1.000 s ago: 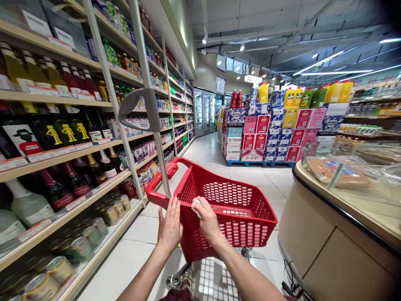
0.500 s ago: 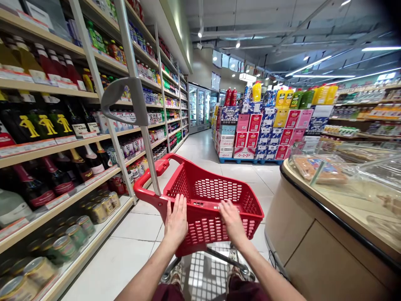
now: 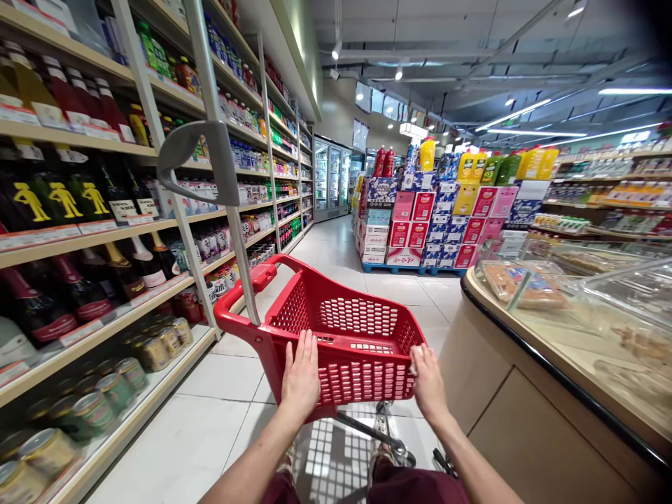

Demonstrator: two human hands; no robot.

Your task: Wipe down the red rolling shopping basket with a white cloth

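A red plastic shopping cart with a perforated basket stands sideways right in front of me. Nothing lies in the part of its basket that shows. My left hand rests against the near side of the basket, its fingers stretched out along the rim. At the basket's right end, my right hand has its fingers bent over the corner of the rim. A grey pole with a loop-shaped grey handle rises from the cart's left end.
Shelves of bottles and cans line the left side. Close on the right is a rounded display counter with clear covers. Stacked drink cartons stand on blue pallets ahead. Glass-door fridges are at the aisle's far end.
My right hand has moved right along the rim, from the middle of the near side to the right corner. My left hand stays on the near side. The view has shifted slightly.
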